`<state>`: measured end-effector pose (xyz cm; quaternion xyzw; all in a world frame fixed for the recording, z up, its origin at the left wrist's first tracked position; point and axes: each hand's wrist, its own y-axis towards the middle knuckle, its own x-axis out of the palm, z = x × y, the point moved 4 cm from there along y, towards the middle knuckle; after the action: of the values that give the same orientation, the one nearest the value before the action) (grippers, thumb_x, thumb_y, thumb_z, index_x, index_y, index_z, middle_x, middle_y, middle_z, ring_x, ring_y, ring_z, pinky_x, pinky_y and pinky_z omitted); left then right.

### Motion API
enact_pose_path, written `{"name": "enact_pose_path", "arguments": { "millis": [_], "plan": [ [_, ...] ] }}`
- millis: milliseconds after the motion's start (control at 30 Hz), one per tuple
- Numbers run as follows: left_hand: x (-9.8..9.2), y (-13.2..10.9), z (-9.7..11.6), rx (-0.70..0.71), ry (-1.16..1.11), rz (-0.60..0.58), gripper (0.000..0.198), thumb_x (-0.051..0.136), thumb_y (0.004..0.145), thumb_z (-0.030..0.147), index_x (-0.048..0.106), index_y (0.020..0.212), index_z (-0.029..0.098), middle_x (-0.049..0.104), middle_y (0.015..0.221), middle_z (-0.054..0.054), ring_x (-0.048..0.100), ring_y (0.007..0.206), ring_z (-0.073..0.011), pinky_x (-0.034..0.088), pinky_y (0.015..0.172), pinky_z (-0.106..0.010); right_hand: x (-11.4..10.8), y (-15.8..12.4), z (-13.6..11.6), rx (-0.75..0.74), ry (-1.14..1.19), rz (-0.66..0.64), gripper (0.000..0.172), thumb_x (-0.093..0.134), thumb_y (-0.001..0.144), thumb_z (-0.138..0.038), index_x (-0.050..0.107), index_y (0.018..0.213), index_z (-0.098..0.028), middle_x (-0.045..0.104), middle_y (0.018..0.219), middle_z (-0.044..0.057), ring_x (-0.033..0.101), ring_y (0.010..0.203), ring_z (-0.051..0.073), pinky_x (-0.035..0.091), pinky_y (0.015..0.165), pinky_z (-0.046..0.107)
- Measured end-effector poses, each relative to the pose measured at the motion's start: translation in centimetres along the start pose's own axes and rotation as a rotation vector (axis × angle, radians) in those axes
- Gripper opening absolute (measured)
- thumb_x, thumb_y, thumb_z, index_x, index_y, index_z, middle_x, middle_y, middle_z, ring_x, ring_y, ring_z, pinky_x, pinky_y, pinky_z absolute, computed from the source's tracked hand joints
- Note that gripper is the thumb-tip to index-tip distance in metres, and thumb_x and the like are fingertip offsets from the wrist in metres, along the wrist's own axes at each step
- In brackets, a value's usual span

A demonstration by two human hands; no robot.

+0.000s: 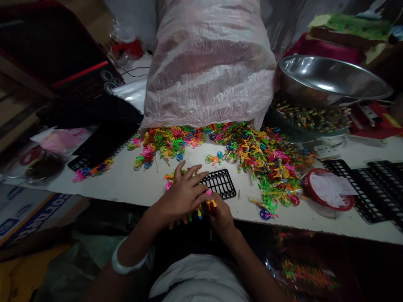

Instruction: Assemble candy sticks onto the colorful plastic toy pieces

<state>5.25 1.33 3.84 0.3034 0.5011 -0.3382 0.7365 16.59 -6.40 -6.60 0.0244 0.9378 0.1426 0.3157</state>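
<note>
My left hand (184, 191) is spread palm down over the near left part of a black plastic grid tray (226, 184). Its fingers are apart, and bright plastic pieces poke out around and beneath it. Close beside it, my right hand (222, 216) is closed at the tray's near edge. Between its thumb and fingers shows a small plastic toy (211, 204) in yellow, red and pink. The tray's far right slots are bare, while its near left part is covered by my hand and the toys. A loose orange and blue toy (215, 158) lies just beyond the tray.
A heap of colourful plastic toys (270, 163) spreads from under a big white sack (209, 67). On the right are a red basket (307, 184) with white slips, more black grid trays (371, 193) and a metal bowl (333, 79). A black and red speaker (63, 54) stands left.
</note>
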Motion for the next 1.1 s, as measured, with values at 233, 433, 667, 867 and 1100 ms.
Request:
{"name": "enact_pose_path", "arguments": {
  "millis": [233,433,667,867,1100],
  "plan": [
    [0.5,-1.4,0.1,-0.013,0.071,-0.010,0.039,0.048,0.088,0.049,0.063,0.112,0.023,0.049,0.139,-0.008,0.031,0.135,-0.0322,0.009,0.110,-0.063,-0.1,0.4,0.2,0.012,-0.023,-0.033,0.011,0.044,0.089,-0.021,0.054,0.093,-0.021,0.060,0.082,0.006,0.057,0.076,0.019,0.048,0.065,0.029],
    [1.5,-1.7,-0.5,-0.053,0.052,0.009,0.036,0.047,0.089,0.044,0.059,0.118,0.025,0.043,0.144,-0.009,0.031,0.136,-0.0303,0.011,0.110,-0.060,0.0,0.5,0.6,0.099,-0.179,-0.183,0.019,0.045,0.084,-0.013,0.054,0.100,-0.019,0.061,0.089,0.008,0.059,0.075,0.019,0.046,0.060,0.026],
    [1.7,-1.9,-0.6,-0.053,0.077,-0.001,0.041,0.042,0.091,0.049,0.057,0.120,0.025,0.040,0.146,-0.007,0.028,0.138,-0.0288,0.009,0.111,-0.058,0.9,0.3,-0.5,0.183,-0.429,-0.341,0.016,0.045,0.087,-0.015,0.055,0.099,-0.018,0.062,0.088,0.008,0.058,0.061,0.015,0.037,0.049,0.024],
    [1.9,-1.8,-0.7,-0.035,0.092,-0.007,0.047,0.044,0.090,0.050,0.049,0.130,0.026,0.036,0.148,-0.010,0.027,0.138,-0.0301,0.011,0.110,-0.058,0.4,1.0,-0.9,0.147,-0.425,-0.283,0.011,0.046,0.091,-0.019,0.056,0.096,-0.018,0.061,0.093,0.008,0.058,0.066,0.015,0.037,0.051,0.024],
    [1.8,-1.0,-0.7,-0.063,0.117,-0.008,0.035,0.044,0.090,0.047,0.063,0.111,0.027,0.040,0.145,-0.010,0.028,0.137,-0.0314,0.016,0.108,-0.060,0.4,2.7,-0.6,0.014,-0.331,-0.331,0.012,0.052,0.090,-0.019,0.059,0.098,-0.018,0.062,0.098,0.008,0.058,0.077,0.016,0.041,0.060,0.024]
  ]
}}
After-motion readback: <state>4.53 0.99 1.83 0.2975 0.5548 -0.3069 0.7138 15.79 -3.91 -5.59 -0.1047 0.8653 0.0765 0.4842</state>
